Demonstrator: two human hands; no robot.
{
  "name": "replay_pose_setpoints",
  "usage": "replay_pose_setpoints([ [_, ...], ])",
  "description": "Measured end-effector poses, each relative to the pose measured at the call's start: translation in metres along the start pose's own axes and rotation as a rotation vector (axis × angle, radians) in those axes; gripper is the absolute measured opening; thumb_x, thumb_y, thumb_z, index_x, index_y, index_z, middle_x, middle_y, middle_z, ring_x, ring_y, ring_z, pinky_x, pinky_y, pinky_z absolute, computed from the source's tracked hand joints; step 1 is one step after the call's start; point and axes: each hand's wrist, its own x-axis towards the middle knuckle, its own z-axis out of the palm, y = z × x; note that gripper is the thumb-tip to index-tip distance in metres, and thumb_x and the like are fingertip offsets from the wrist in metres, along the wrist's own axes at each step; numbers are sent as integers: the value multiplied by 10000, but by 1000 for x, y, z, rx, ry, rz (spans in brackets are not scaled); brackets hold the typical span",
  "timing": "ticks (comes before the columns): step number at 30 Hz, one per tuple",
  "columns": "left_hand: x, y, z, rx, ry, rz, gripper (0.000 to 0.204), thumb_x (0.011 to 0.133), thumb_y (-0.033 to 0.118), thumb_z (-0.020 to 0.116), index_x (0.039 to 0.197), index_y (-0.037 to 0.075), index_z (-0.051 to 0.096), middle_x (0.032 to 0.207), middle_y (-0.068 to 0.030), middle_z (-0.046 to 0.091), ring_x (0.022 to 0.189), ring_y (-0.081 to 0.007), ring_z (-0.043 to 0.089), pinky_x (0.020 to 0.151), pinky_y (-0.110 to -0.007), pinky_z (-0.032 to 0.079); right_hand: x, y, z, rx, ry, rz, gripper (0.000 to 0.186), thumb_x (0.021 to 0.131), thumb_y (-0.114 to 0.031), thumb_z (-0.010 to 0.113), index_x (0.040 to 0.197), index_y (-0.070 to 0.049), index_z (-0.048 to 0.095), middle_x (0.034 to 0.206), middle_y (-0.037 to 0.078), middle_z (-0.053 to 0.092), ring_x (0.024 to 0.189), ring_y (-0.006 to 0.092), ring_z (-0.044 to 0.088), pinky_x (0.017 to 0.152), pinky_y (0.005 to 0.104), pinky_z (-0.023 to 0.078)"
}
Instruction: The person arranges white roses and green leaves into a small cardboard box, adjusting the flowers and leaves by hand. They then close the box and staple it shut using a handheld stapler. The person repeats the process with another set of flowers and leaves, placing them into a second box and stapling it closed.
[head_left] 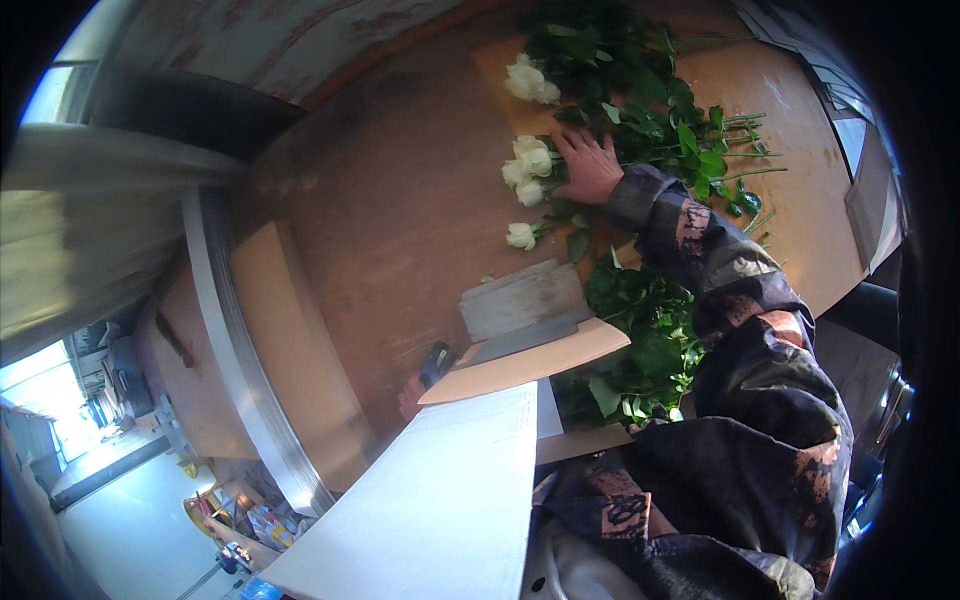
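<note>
My right hand [590,168] lies with fingers spread over the stems and leaves of white roses [530,165] on the brown table. Its thumb is close to the blooms. More white roses [530,80] lie just beyond it, and a single white rose [521,236] sits nearer me. Leafy green stems [645,340] are beside my right sleeve. Only a small, blurred part of my left hand [410,396] shows, beside a small black object [437,366], at the end of a tan cardboard piece [530,362]. Most of that hand is hidden; whether it grips anything is unclear.
A large white sheet [450,480] rises close in front of me. Beyond the cardboard is a worn grey panel [525,298]. At left, a long pale metal edge [240,350] runs beside a tan board [290,340]. Papers [875,190] lie at the far right.
</note>
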Motion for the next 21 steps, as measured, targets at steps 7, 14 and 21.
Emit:
replay_pose_setpoints([
  [7,2,-31,0,-4,-12,3,526,784,327,811,1225,86,655,1115,-205,692,1107,-454,635,934,-568,525,-44,-45,-14,-183,-61,-153,1340,657,-519,920,1677,-92,164,1721,232,190,1609,401,157,1228,739,126],
  [14,2,-35,-2,-8,-10,-1,533,784,332,811,1229,87,652,1119,-205,691,1107,-454,635,933,-569,525,-58,-25,-9,-189,321,-379,729,745,-97,714,1453,-85,541,1619,199,380,1566,366,277,1267,634,163],
  [21,-6,-34,-11,-14,-13,-2,539,784,337,812,1234,88,649,1123,-205,690,1108,-455,634,933,-571,525,-68,-26,10,-225,218,-479,227,769,-186,695,992,-151,665,897,27,578,921,228,656,923,450,422],
])
